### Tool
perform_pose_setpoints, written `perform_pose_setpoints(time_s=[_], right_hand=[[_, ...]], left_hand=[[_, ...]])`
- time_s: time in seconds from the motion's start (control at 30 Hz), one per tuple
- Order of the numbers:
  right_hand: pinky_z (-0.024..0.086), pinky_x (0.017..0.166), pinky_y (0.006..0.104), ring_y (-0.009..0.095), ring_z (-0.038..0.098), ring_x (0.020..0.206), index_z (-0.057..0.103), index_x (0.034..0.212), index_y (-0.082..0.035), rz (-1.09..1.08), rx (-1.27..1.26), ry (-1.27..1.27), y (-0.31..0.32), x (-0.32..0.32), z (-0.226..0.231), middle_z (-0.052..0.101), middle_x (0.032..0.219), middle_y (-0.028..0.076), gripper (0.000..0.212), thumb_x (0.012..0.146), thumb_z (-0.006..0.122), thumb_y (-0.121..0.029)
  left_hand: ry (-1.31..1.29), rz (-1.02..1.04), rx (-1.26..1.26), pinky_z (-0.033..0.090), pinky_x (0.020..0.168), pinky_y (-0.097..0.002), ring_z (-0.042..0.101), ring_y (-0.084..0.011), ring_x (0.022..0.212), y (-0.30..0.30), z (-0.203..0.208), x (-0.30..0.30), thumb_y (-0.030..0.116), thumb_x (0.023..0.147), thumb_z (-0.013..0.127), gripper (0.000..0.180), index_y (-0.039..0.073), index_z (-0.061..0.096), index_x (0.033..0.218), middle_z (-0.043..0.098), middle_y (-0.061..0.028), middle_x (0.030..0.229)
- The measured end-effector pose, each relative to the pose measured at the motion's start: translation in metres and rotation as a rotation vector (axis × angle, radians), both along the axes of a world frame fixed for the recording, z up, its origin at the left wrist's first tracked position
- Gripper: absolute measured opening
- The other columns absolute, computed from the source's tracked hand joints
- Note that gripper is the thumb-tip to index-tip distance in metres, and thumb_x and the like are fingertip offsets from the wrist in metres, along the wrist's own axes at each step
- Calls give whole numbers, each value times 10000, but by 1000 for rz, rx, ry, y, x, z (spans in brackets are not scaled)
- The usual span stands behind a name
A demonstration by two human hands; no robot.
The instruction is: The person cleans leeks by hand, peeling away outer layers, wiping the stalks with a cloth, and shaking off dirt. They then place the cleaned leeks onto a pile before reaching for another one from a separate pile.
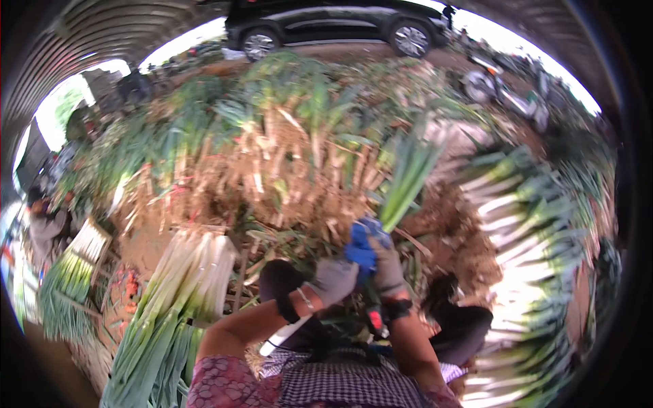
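Note:
Both my hands wear grey gloves with blue fingertips and meet in front of me. My left hand (332, 279) and my right hand (388, 266) are both closed around one leek (407, 178). Its green leaves fan upward to the right, and its white stalk runs down left under my left forearm. Beneath my right wrist hangs a short dark tool with a red patch (375, 319); its grip is hidden. My forearms come up from the lower edge over a checked garment.
A big heap of dirty, rooted leeks (286, 170) lies ahead. Trimmed leeks are stacked at the left (180, 292) and in a row at the right (524, 224). A crate of leeks (80, 262) and a person (42, 228) are far left. A black car (326, 24) and a scooter (500, 92) stand behind.

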State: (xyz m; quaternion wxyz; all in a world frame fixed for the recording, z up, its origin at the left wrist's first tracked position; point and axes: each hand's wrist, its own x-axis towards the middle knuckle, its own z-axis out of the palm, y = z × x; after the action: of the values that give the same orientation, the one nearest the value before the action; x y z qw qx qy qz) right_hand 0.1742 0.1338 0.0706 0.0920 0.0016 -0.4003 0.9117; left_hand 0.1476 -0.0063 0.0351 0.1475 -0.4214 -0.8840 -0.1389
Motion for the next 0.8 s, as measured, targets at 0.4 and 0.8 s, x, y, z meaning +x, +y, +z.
perform_pose_setpoints(time_s=[0.4,0.8], right_hand=[[491,548,295,181,593,555,671,1007,-29,-704,229,-99,100,3,-27,649,716,108,173,910,598,-153],[486,890,353,220,601,1006,591,1158,-14,-627,465,164,92,-48,-31,633,1102,95,272,925,461,-65]], left_hand=[[-1128,66,503,425,480,-230,531,-63,540,11,35,-7,140,796,683,282,17,572,1024,542,12,666],[-640,-81,432,515,747,-350,658,-250,799,8,36,7,199,761,726,606,-2,497,1285,659,-157,905]])
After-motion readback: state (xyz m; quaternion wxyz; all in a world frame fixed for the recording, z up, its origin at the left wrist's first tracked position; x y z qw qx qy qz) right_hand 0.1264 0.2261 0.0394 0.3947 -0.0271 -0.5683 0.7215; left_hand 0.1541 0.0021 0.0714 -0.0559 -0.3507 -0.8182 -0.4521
